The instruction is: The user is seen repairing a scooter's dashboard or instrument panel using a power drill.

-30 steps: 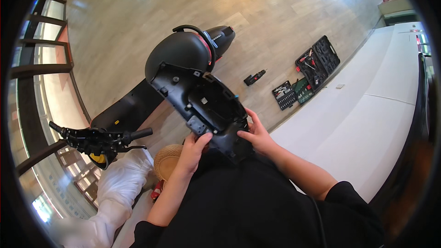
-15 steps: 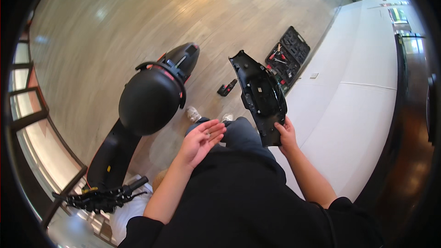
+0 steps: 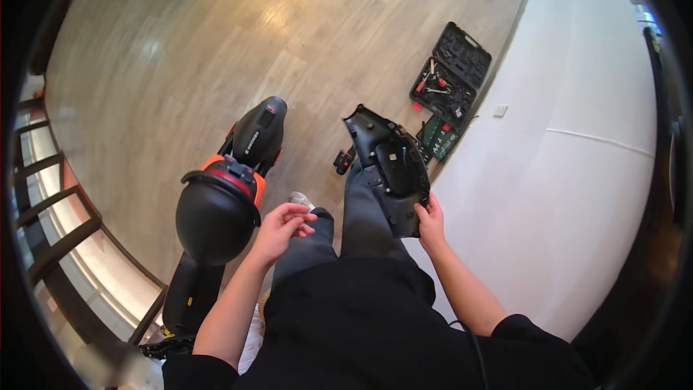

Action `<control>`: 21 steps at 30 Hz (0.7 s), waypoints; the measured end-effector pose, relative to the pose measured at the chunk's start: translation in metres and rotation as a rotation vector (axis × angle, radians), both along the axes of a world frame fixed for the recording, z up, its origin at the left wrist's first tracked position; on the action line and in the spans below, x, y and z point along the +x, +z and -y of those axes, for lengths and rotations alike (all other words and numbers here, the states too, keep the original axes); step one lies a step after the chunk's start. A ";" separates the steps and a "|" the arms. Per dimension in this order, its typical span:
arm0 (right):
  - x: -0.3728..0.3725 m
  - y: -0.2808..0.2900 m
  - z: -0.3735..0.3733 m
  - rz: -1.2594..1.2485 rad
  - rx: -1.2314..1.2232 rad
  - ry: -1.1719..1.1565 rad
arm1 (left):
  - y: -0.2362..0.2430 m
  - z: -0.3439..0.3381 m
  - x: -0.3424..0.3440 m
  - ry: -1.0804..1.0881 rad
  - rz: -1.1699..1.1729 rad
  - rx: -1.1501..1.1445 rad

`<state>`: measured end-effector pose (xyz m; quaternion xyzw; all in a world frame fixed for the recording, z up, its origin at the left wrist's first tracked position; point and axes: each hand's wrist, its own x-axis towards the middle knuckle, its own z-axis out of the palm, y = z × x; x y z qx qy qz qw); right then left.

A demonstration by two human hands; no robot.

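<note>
In my right hand (image 3: 431, 225) is the lower end of a long black plastic cover panel (image 3: 390, 162), its ribbed, hollow inside turned up. The thumb lies on the panel's edge. My left hand (image 3: 287, 230) hovers apart from it, fingers loosely bent and spread, with nothing visible in them. To its left stands a black electric scooter with orange trim; the rounded black seat (image 3: 216, 222) is nearest that hand. Beyond the seat is the scooter's black rear fender (image 3: 258, 133). My left forearm partly hides the handlebar.
A black-and-red cordless drill (image 3: 343, 162) lies on the wooden floor, partly hidden by my leg. An open black tool case (image 3: 462, 58) with several hand tools sits beside the white wall (image 3: 563, 195), near a green case (image 3: 439, 137). Dark frames (image 3: 58, 245) line the left side.
The view has shifted with my steps, and one leg now stretches forward under the panel. My left hand has drawn away from the panel and its fingers have curled. My right hand keeps its hold.
</note>
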<state>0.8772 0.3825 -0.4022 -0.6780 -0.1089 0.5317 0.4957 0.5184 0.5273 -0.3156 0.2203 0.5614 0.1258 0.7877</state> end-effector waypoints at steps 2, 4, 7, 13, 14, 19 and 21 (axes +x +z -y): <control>0.017 -0.010 -0.030 -0.043 -0.014 0.073 | -0.010 -0.031 0.039 -0.179 0.071 0.210; 0.034 -0.012 -0.061 -0.074 -0.031 0.141 | -0.018 -0.065 0.090 -0.187 0.031 0.233; 0.055 -0.027 -0.098 -0.151 -0.058 0.297 | -0.047 -0.119 0.157 -0.326 -0.100 0.512; 0.077 -0.090 -0.155 -0.212 -0.029 0.375 | -0.176 -0.185 0.209 -0.499 -0.371 0.700; 0.079 -0.104 -0.162 -0.184 -0.022 0.389 | -0.197 -0.189 0.211 -0.494 -0.377 0.698; 0.082 -0.169 -0.160 -0.217 -0.184 0.225 | -0.284 -0.203 0.205 -0.288 -0.341 0.507; 0.086 -0.192 -0.144 -0.205 -0.203 0.177 | -0.304 -0.195 0.208 -0.180 -0.305 0.474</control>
